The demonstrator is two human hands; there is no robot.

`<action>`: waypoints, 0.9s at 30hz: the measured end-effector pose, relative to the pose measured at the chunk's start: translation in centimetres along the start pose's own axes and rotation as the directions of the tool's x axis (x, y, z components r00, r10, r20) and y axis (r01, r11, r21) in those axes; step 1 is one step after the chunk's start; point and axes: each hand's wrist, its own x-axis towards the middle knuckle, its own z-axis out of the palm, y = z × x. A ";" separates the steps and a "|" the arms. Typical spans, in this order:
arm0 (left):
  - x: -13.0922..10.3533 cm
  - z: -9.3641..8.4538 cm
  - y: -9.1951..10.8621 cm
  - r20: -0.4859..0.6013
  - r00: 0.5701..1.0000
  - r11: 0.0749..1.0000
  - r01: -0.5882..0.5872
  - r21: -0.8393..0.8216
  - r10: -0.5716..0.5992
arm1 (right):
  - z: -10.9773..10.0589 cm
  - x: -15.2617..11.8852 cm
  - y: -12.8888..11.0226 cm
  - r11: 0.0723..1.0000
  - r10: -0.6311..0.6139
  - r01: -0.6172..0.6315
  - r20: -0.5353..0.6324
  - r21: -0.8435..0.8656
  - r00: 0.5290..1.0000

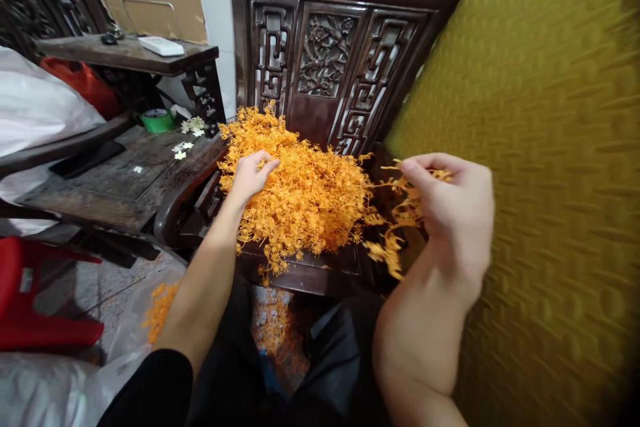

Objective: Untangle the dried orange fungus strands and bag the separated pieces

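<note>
A large heap of orange plastic flower pieces (305, 193) lies on the seat of a dark carved wooden chair (313, 277). My left hand (253, 175) is at the heap's left part, its thumb and fingers pinched together; whatever they hold is too small to make out. To the right of the heap, my right hand (450, 207) is raised with its fingers closed on a strand of orange pieces (393, 250), which dangles to the left of and below the fingers.
On the left are a side table (165, 63), green tape (158, 121), pale small flowers (193, 125), and a red stool (50, 327). A plastic bag with orange pieces (159, 307) sits low left. A yellow textured surface (555, 167) rises at right.
</note>
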 end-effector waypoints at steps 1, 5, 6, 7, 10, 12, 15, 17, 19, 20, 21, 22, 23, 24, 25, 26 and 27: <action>-0.1 0.3 0.6 0.021 0.999 0.989 0.029 -0.142 -0.026 | -0.4 0.1 0.2 0.998 -0.020 0.020 -0.007 0.067 1.000; -1.0 2.3 5.7 0.289 0.956 0.642 0.254 -0.723 -0.053 | 0.8 -0.1 0.1 0.974 -0.119 0.080 0.179 0.210 0.977; -1.2 2.7 6.9 0.332 0.943 0.544 0.297 -0.785 -0.036 | 1.4 -0.2 0.0 0.969 -0.145 0.097 0.206 0.226 0.968; -1.4 2.9 7.8 0.355 0.935 0.462 0.324 -0.826 -0.022 | 1.8 -0.4 -0.2 0.965 -0.167 0.113 0.221 0.238 0.961; -1.7 2.8 8.8 0.339 0.940 0.338 0.328 -0.882 -0.028 | 2.6 -0.9 -0.7 0.962 -0.190 0.127 0.257 0.244 0.948; -1.6 2.6 8.4 0.264 0.960 0.308 0.278 -0.910 -0.089 | 2.7 -1.1 -0.9 0.964 -0.198 0.134 0.280 0.231 0.939; -1.2 2.6 7.5 0.214 0.961 0.271 0.256 -0.928 -0.176 | 3.0 -1.2 -0.9 0.960 -0.221 0.155 0.293 0.233 0.930; -1.0 2.7 7.2 0.264 0.941 0.239 0.312 -0.920 -0.212 | 3.5 -1.1 -0.8 0.960 -0.220 0.150 0.300 0.237 0.928; -0.8 2.8 7.0 0.309 0.915 0.202 0.364 -0.909 -0.259 | 4.1 -1.0 -0.6 0.963 -0.201 0.131 0.303 0.235 0.932; -0.7 2.8 6.9 0.323 0.902 0.173 0.380 -0.908 -0.287 | 4.5 -0.9 -0.5 0.963 -0.189 0.118 0.293 0.244 0.937; -0.6 2.7 6.8 0.339 0.888 0.135 0.395 -0.909 -0.311 | 4.9 -0.7 -0.3 0.959 -0.169 0.092 0.279 0.269 0.945; -0.5 2.6 6.7 0.360 0.873 0.092 0.409 -0.908 -0.328 | 5.4 -0.5 -0.1 0.950 -0.136 0.050 0.264 0.308 0.955; -0.4 2.4 6.6 0.384 0.859 0.048 0.423 -0.905 -0.340 | 5.8 -0.3 0.1 0.935 -0.089 -0.008 0.257 0.354 0.962; -0.3 2.3 6.5 0.404 0.846 0.015 0.436 -0.900 -0.348 | 6.2 0.0 0.3 0.913 -0.035 -0.077 0.266 0.400 0.963; -0.2 2.2 6.4 0.416 0.838 0.004 0.446 -0.895 -0.353 | 6.4 0.3 0.5 0.887 0.010 -0.142 0.289 0.439 0.957; -0.2 2.2 6.4 0.416 0.836 0.020 0.453 -0.891 -0.359 | 6.6 0.6 0.6 0.864 0.038 -0.192 0.322 0.465 0.946; -0.2 2.1 6.4 0.404 0.839 0.064 0.455 -0.888 -0.363 | 6.7 0.8 0.8 0.850 0.046 -0.222 0.353 0.478 0.935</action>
